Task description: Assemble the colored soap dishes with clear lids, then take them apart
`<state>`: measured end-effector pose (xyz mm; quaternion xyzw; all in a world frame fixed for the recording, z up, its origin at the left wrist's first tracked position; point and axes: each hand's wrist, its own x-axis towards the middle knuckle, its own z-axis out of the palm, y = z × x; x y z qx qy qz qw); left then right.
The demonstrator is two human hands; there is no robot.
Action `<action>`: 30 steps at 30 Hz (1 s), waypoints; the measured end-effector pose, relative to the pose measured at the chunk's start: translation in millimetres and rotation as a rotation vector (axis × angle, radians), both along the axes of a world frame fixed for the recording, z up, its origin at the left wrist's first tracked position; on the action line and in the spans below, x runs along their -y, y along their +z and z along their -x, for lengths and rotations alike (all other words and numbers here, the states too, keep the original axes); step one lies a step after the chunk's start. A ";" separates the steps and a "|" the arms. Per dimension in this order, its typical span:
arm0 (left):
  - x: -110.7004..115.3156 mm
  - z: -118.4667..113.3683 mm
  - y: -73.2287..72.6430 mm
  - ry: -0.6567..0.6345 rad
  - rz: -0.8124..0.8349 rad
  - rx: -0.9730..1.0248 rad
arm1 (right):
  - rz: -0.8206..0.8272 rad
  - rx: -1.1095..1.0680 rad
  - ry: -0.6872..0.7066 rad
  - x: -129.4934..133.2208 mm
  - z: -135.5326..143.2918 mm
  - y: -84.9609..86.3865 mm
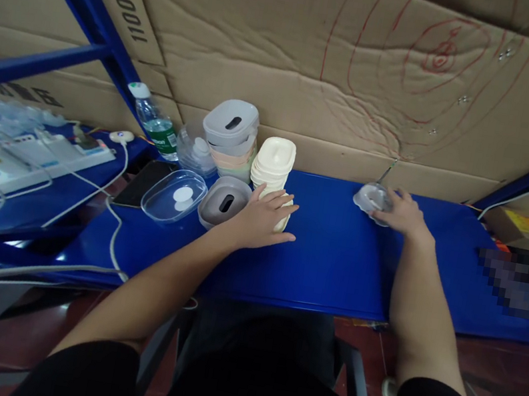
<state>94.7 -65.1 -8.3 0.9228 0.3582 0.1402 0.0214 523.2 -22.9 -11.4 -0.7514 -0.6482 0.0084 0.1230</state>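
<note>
My left hand (268, 219) reaches over a small cream container (285, 213) with its fingers spread and the thumb pointing right. Just behind it stands a stack of cream containers (275, 156). A grey oval bin with a dark slot (224, 199) is beside my left wrist, partly behind the forearm. Farther right, my right hand (404, 211) curls its fingers at the right rim of a small translucent greyish dish (369, 194). A thin stick (389, 169) rises behind that dish; whether it rests in the dish cannot be made out.
Left of the stack are nested grey and pastel bins (231, 125), a clear oval lid (173, 195), a water bottle (158, 123) and a black phone-like slab (139, 185). White cables and a power strip (41, 164) lie far left. Cardboard (270, 43) backs the blue table (319, 261).
</note>
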 end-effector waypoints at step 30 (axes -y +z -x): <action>1.0 -3.7 5.7 -0.071 0.050 0.010 | -0.106 -0.105 0.909 18.8 154.8 -17.7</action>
